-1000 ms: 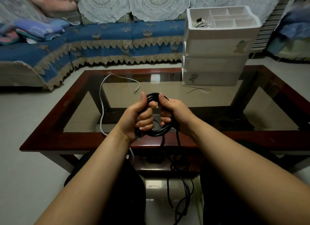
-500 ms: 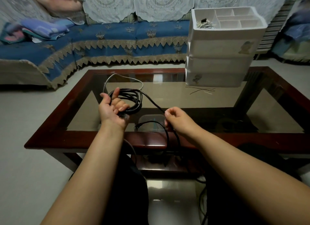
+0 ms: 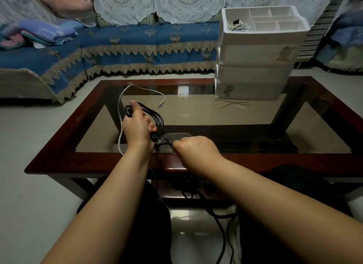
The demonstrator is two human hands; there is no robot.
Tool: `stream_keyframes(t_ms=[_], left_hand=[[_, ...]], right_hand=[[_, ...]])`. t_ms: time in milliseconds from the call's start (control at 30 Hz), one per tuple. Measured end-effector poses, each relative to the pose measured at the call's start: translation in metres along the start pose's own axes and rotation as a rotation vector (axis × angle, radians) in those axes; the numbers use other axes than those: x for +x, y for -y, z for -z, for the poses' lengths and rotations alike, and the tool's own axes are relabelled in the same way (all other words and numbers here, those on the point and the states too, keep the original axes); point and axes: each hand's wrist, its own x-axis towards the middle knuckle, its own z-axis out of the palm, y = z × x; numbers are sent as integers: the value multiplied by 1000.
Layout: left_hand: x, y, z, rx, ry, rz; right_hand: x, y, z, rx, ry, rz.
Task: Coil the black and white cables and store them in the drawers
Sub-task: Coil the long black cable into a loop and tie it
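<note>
From the head view, the left hand [image 3: 137,129] was curled around a bundle of loops of the black cable [image 3: 155,117], holding the coil up just above the glass top of the table [image 3: 98,163], with the thumb raised along the far side of the loops. The right hand [image 3: 193,148] sat just beside it, nearer the table's front edge, its fingertips pinching a single strand of the same black cable that ran taut from the coil to that pinch. More of the black cable hung down past the table's front rail and trailed in loose curves on the floor between the person's knees. The white cable [image 3: 120,110] lay on the glass to the left of the coil, arcing away toward the far side of the table and ending in a small plug near the middle, while its other run passed behind the left wrist and dropped over the front edge. At the far right corner of the table stood the white drawers [image 3: 255,75], a stack of 3 closed fronts topped by an open divided tray, with a small tangle of pale ties and a dark clip in the tray's left compartment. A few thin wire ties [image 3: 232,104] lay scattered on the glass just in front of the drawers. Beyond the table ran a blue sofa [image 3: 137,45] with a fringed cover and folded cloths at its left end.
</note>
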Motion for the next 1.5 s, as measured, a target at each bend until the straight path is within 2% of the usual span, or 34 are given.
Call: stream_keyframes(t_ms=[100, 200, 300, 401, 501, 601, 668, 768, 835, 901, 968, 1035, 1102, 1135, 1202, 1269, 1369, 1502], left_hand=[[-2, 4, -2, 341, 148, -103], [-6, 6, -5, 577, 250, -145], [-15, 8, -12, 760, 334, -80], [-18, 10, -16, 836, 388, 107], [-21, 10, -16, 792, 416, 251], [-30, 12, -15, 662, 506, 361], [-33, 10, -13, 627, 554, 387], [-31, 8, -11, 609, 740, 417], [-27, 7, -8, 571, 858, 493], [-22, 7, -5, 524, 943, 577], [-18, 6, -2, 444, 1008, 624], [-14, 8, 0, 351, 1028, 624], [-13, 7, 0, 265, 996, 595], [-13, 7, 0, 202, 982, 598], [-10, 5, 1, 47, 992, 627], [-5, 2, 2, -63, 1034, 624], [0, 2, 5, -204, 1059, 652], [2, 4, 1, -215, 1118, 691]], right_hand=[[-1, 1, 10, -50, -59, 129], [1, -8, 15, -54, -200, 186], [3, -14, 14, -3, -217, 276], [4, -17, 16, 69, -277, 308], [8, -25, 21, 95, -352, 223], [9, -34, 24, 100, -332, 64], [11, -38, 27, 71, -281, -8], [15, -41, 31, 156, -142, -62], [17, -45, 35, 452, -20, -141], [14, -56, 40, 898, 158, -218], [10, -68, 45, 1166, 292, -194], [7, -74, 46, 1251, 254, -157], [8, -74, 45, 1205, 153, -174], [7, -74, 44, 1184, 153, -198], [5, -75, 43, 1250, 290, -220], [1, -73, 40, 1485, 432, -226], [-1, -66, 29, 1819, 364, -310], [-2, -49, 22, 2056, 194, -399]])
